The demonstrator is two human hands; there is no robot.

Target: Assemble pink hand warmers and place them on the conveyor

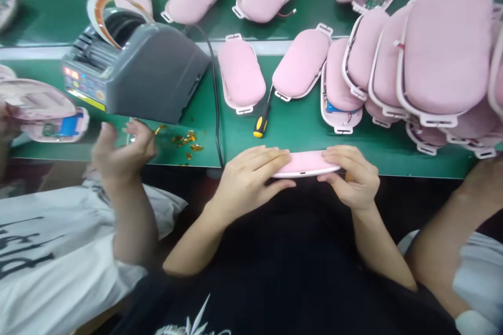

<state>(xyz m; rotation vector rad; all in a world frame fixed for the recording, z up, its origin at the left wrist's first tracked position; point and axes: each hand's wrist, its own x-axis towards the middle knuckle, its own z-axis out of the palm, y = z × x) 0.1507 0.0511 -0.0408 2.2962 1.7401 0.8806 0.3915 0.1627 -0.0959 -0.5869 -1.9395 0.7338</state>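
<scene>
A pink padded device with a white rim (304, 162) is held on edge at the table's front, a small dark slot showing in its rim. My left hand (251, 175) grips its left end, fingers over the pink face and thumb below. At the opposite end my right hand (352, 174) is closed on it in the same way. Just beyond lies a black and yellow screwdriver (262, 120), its tip by a pink device (302, 63). Another pink device (242, 73) rests left of the screwdriver.
A grey tape dispenser (153, 68) stands left, its black cable (216, 99) running to the front edge. Amber tape scraps (190, 138) lie beside it. Piled pink devices (444, 47) fill the right. A co-worker's hand (123, 152) is at left; another person's arm (451, 225) is at right.
</scene>
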